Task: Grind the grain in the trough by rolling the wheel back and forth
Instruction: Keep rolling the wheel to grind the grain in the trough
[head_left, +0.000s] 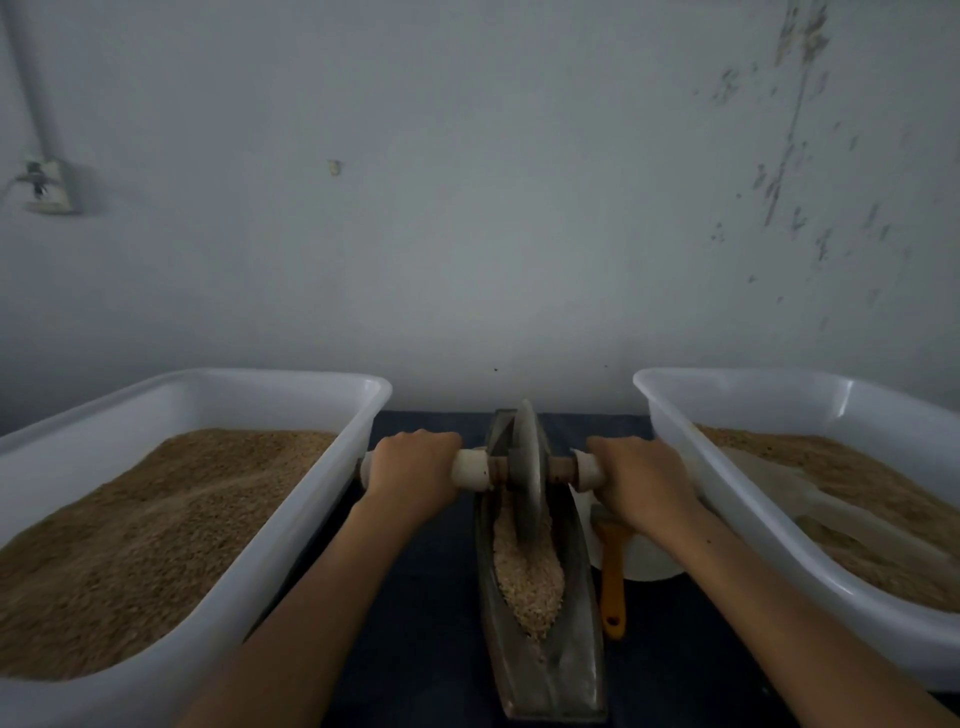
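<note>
A narrow boat-shaped metal trough (582, 654) lies lengthwise in front of me on the dark table. Pale crushed grain (527, 577) fills its near half. A grey metal wheel (525, 467) stands upright in the far part of the trough, on an axle with white handles (470, 467) on both sides. My left hand (415, 467) is closed around the left handle. My right hand (639, 475) is closed around the right handle. Both arms reach straight forward.
A big white tub (291, 545) heaped with brown grain stands at the left. A second white tub (727, 499) with less grain stands at the right. A yellow-handled brush (613, 577) and a white dish (649, 564) lie right of the trough. A wall is close behind.
</note>
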